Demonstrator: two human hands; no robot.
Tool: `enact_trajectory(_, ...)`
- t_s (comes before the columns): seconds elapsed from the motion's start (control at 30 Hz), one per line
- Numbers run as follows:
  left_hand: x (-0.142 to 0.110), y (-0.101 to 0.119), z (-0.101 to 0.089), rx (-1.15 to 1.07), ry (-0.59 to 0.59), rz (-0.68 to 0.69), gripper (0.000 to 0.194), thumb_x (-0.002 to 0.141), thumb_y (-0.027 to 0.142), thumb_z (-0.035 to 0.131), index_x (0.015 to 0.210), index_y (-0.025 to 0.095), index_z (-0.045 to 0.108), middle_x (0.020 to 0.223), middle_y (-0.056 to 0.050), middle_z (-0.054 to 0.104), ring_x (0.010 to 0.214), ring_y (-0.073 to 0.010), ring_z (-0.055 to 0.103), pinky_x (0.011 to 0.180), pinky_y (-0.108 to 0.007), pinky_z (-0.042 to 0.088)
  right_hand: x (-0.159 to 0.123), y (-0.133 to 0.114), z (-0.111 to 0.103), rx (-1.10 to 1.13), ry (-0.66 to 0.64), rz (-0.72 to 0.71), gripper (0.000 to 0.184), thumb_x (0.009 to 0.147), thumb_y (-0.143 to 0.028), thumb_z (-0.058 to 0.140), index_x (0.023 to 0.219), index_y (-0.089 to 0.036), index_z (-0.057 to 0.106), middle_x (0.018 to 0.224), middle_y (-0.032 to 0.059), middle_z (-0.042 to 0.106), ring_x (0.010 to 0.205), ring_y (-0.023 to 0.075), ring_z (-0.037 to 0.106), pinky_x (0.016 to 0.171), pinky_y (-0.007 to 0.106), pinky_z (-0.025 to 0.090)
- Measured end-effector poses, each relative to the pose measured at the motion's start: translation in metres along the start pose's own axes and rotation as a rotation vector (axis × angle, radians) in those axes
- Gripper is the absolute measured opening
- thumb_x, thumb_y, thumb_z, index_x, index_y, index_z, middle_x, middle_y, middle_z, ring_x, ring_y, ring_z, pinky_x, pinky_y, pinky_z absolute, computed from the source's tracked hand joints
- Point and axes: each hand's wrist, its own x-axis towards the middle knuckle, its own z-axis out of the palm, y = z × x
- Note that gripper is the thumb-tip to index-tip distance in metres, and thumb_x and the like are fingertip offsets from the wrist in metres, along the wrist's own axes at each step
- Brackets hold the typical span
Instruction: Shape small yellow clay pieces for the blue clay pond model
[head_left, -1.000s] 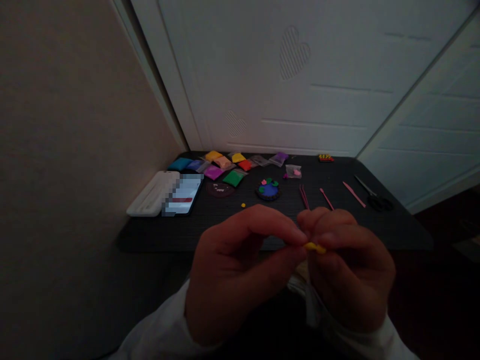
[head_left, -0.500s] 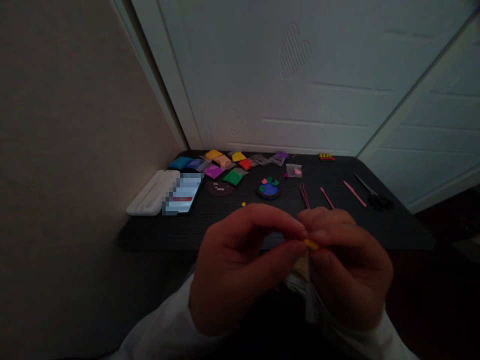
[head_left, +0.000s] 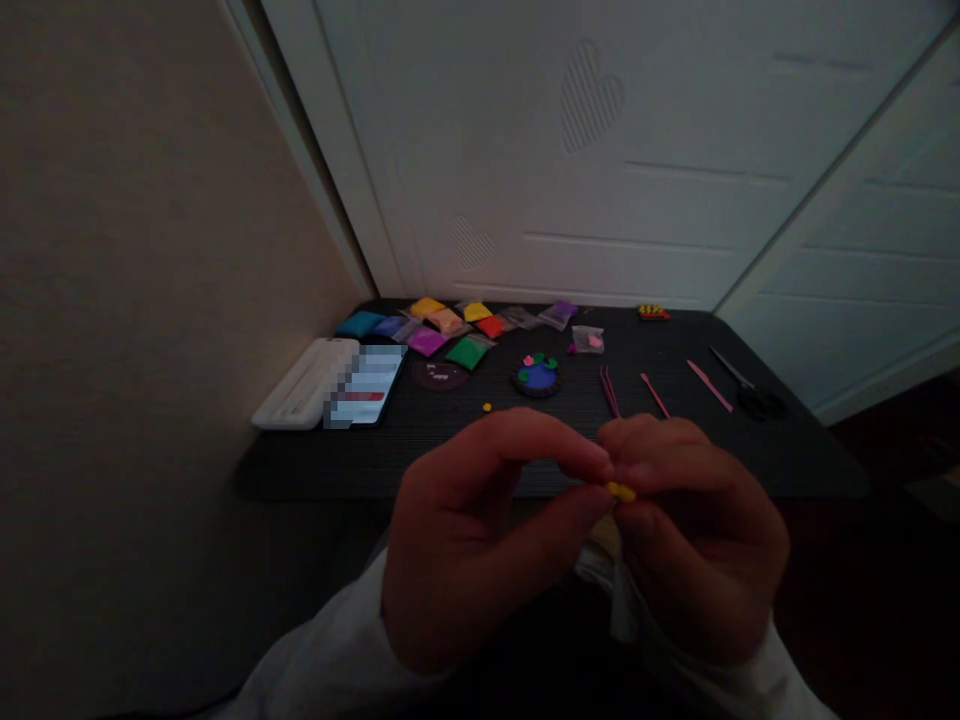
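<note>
- Head view: a blue disc [head_left: 538,377] with a dark rim, green patches and a pink bit lay on the black table [head_left: 330,470].
- Nearer the person than the disc and slightly to its right, a small yellow lump [head_left: 621,491] sat between both hands' fingertips.
- Nearer than the disc, on its left, the left hand [head_left: 487,540] pinched the lump's left end with thumb and forefinger.
- Nearer than the disc, on its right, the right hand [head_left: 705,530] gripped the lump between thumb and fingers, its other fingers curled.
- A tiny yellow ball [head_left: 487,407] lay left of the disc and a little nearer.
- Right of the disc, in order, came tweezers [head_left: 609,392], a pink stick [head_left: 655,396], a pink knife [head_left: 709,385] and scissors [head_left: 759,402].
- Well left of it lay a phone [head_left: 379,385], overlapping a white box [head_left: 300,388] in view.
- Beyond it, leftward, was a green packet [head_left: 469,352].
</note>
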Motion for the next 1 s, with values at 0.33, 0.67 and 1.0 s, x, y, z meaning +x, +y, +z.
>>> enact_trajectory(0.33,-0.0003,0.0009,0.0040,0.005,0.040,-0.002,0.028,0.068,0.001,0.057,0.085,0.023,0.060,0.078,0.000,0.061,0.076,-0.0139,0.056,0.071,-0.029,0.046,-0.0010,0.0002,-0.0003,-0.038,0.014,0.010,0.019,0.068,-0.011,0.059,0.084,-0.021,0.062,0.072,0.0003,0.060,0.076,0.0168,0.054,0.072,0.035,0.044)
enact_trajectory(0.67,-0.0003,0.0010,0.0045,-0.008,0.063,0.016,0.028,0.067,0.002,0.058,0.085,0.023,0.060,0.078,0.001,0.061,0.074,-0.0138,0.056,0.071,-0.029,0.045,-0.0018,0.0011,0.0007,-0.036,0.057,0.019,0.016,0.069,-0.015,0.058,0.084,-0.022,0.061,0.070,0.0003,0.058,0.075,0.0169,0.054,0.070,0.035,0.044)
enact_trajectory(1.0,-0.0012,0.0030,0.0004,0.077,0.009,0.045,0.033,0.067,-0.001,0.057,0.089,0.024,0.059,0.080,0.000,0.061,0.076,-0.0144,0.057,0.071,-0.030,0.046,-0.0014,0.0001,0.0032,-0.086,0.080,-0.007,0.014,0.070,-0.014,0.056,0.081,-0.020,0.062,0.069,0.0012,0.060,0.073,0.0169,0.054,0.065,0.034,0.044)
